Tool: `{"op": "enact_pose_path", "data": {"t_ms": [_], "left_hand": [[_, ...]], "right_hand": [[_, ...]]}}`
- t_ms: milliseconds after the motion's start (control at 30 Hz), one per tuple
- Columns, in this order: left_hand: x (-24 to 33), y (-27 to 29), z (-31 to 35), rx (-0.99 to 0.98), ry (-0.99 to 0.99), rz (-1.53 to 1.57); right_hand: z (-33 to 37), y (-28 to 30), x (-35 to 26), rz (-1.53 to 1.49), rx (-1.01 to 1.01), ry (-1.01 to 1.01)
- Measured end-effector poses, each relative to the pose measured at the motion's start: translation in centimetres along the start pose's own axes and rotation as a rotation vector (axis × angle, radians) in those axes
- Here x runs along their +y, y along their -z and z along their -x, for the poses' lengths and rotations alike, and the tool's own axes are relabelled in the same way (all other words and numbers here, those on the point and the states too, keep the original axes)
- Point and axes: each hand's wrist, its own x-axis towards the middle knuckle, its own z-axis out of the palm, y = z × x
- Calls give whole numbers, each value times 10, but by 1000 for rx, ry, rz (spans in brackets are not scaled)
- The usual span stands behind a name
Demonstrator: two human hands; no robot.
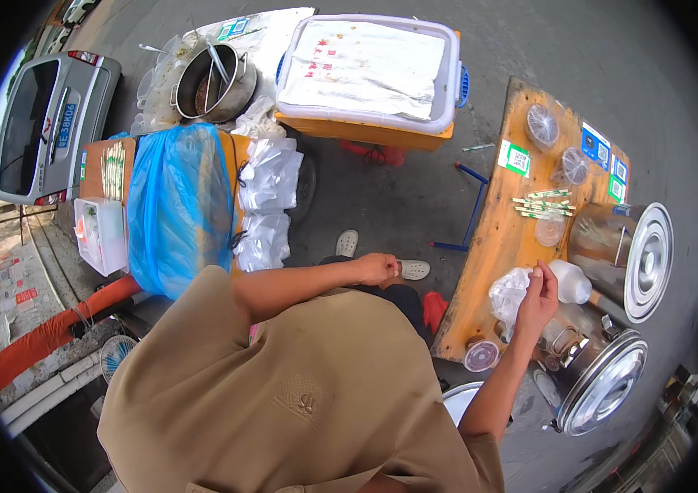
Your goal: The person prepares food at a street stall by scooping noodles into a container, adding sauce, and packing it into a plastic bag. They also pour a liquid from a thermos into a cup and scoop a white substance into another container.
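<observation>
right fingers (544, 283) beside white bag (508, 291)

Roadside food stall (503, 226): steel pots (599, 234), parked van (86, 111)

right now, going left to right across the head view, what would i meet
Van → blue plastic → white bags → left hand → right hand → upper lidded pot.
</observation>
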Motion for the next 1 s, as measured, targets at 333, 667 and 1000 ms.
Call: {"op": "enact_pose_path", "data": {"t_ms": [333, 667, 1000], "left_hand": [[-132, 76, 157, 241, -16, 213], [-208, 52, 256, 550, 118, 775], [-213, 97, 235, 454, 143, 782]], "right_hand": [[175, -424, 78, 141, -1265, -571], [289, -575, 151, 364, -1077, -983], [256, -504, 207, 518, -1343, -315]]}}
